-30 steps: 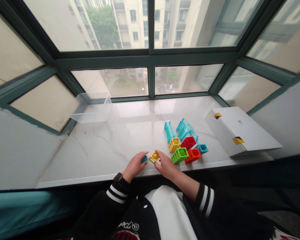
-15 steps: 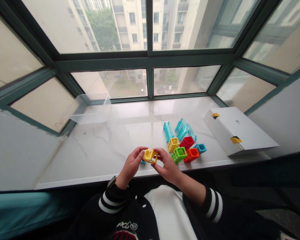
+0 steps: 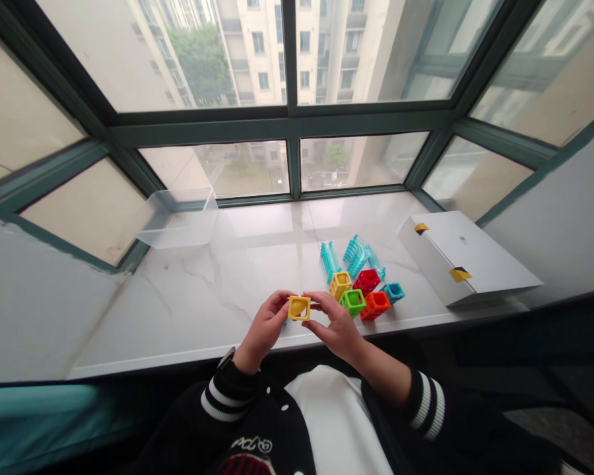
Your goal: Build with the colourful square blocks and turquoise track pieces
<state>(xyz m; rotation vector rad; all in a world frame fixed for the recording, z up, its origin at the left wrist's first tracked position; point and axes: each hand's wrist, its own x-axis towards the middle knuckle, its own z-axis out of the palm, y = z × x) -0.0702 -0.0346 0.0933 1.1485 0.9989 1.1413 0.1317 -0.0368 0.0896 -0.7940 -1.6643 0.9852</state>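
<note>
1. Head view, grip: your left hand (image 3: 263, 326) and right hand (image 3: 340, 330) close on a yellow cube (image 3: 299, 308) from opposite sides, fingertips on its left and right; both are equally near.
2. Head view, axis: the cube's open, square-framed face is turned up toward you; no long axis is evident. Contact with the counter (image 3: 188, 290) beneath: cannot tell.
3. Head view, beneath: a sliver of a blue piece (image 3: 285, 322) shows by your left fingertips, just left of the cube, mostly hidden; whether you touch it, cannot tell.
4. Head view, neighbours: a green block (image 3: 353, 302) stands right of the cube, beyond your right fingers, nearer that hand than your left; a second yellow block (image 3: 340, 285) sits just behind it.
</note>
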